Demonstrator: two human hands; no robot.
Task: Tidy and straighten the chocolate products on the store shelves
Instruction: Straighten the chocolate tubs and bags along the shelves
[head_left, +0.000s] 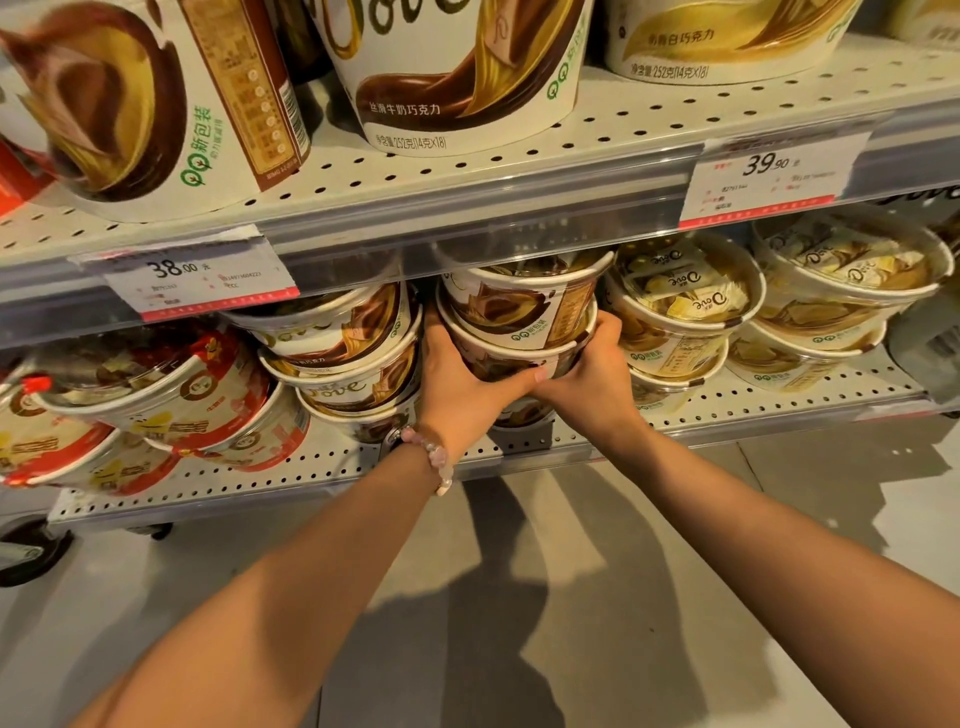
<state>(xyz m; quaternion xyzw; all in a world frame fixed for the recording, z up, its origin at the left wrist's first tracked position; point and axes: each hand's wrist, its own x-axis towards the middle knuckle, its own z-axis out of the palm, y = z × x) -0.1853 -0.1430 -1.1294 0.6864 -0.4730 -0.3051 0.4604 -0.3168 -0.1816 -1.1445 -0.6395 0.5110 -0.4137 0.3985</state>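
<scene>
Grey floor (597, 597) runs under two bare forearms reaching to the lower shelf (519, 447). Left hand (462, 384) and right hand (587, 379) each curl their grip around one brown Dove tub (519, 353), second in a stack of three. Two price tags hang above; three big tubs stand on the upper shelf (467, 171).

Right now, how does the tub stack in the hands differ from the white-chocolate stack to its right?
The held stack has brown milk-chocolate print; the white stack is pale gold. The left hand and right hand grip the held stack; nobody touches the white stack. Both are Dove tubs on the lower shelf.
</scene>
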